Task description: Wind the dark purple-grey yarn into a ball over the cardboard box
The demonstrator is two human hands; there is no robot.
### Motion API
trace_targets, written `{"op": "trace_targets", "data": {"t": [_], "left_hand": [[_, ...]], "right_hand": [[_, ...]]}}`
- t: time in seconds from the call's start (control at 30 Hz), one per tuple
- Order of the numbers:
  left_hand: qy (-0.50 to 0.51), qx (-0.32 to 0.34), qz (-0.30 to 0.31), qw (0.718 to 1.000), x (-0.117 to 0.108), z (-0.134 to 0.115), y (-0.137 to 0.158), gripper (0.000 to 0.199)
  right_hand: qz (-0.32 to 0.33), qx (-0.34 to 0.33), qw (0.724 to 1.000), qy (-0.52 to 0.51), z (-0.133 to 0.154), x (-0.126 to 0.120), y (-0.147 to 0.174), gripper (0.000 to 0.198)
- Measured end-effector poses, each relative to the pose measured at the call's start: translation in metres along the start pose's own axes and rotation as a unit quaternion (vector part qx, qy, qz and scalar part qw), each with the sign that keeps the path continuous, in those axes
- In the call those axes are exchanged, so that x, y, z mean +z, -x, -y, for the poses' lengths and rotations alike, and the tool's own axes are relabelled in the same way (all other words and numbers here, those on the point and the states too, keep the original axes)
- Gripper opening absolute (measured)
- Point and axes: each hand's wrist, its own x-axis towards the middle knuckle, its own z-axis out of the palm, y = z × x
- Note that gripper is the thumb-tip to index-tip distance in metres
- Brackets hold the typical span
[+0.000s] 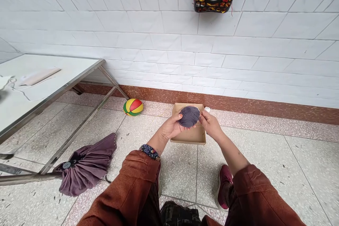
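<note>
A dark ribbed bundle [189, 116] is held above an open cardboard box [189, 136] that is set on the floor [239, 162] near the wall. The bundle is cradled by the left hand [172, 127], with fingers curled beneath and thumb laid over its left edge. Its right edge is pinched by the right hand [209, 123], the fingertips drawn together; finer detail there cannot be made out. To the left, a striped ball [133, 107] and a pleated maroon item [90, 164] are noted, beside a white tabletop [67, 65].
</note>
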Motion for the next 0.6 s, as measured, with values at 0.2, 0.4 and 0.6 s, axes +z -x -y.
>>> {"op": "trace_targets", "data": {"t": [0.2,0.4,0.6], "left_hand": [[-0.047,0.031,-0.138,0.989,-0.008,-0.005,-0.005,0.055],[-0.219,-0.031,-0.229,0.948,-0.016,0.002,-0.008,0.049],[-0.359,-0.037,-0.107,0.926,-0.016,0.004,-0.003,0.043]], "right_hand": [[0.095,-0.027,0.995,0.019,0.008,0.005,0.004,0.022],[0.142,-0.064,0.988,-0.008,0.021,-0.001,0.007,0.018],[0.071,-0.102,0.992,0.02,0.019,-0.009,0.002,0.015]]}}
